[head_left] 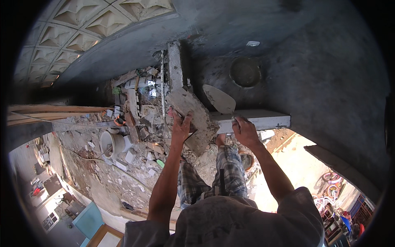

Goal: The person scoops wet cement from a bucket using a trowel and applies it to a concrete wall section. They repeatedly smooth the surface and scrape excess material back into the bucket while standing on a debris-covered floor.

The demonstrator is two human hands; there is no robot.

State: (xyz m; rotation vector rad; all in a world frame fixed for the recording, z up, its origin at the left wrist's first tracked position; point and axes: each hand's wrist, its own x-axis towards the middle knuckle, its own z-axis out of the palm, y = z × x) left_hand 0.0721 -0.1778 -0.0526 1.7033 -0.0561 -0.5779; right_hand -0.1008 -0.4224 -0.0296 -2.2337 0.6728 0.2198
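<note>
Rubble [155, 147] covers the ground on the left side of the head view, around a pale bucket [117, 145] and beneath a thin upright-looking pipe [163, 78], with long planks [61, 114] farther left. A narrow concrete strip [175, 66] runs beside the pipe toward the dark wall [321, 66], and a pale ledge [255, 119] crosses in front of the person, standing between the legs [224, 168] and the darker recess beyond. A round grey shape [245, 72] sits in that recess; whether container or hollow, I cannot tell. The trowel [219, 99] is over the recess, just past the ledge, its rounded tip pointing away and leftward, its long axis slanting back to the right hand [245, 133], whose fingers close narrowly on its handle end. Left of it, a mortar-smeared board [193, 113] slants from far left to near right; the left hand [181, 128] touches its left edge, but I cannot tell whether its fingers close underneath.
</note>
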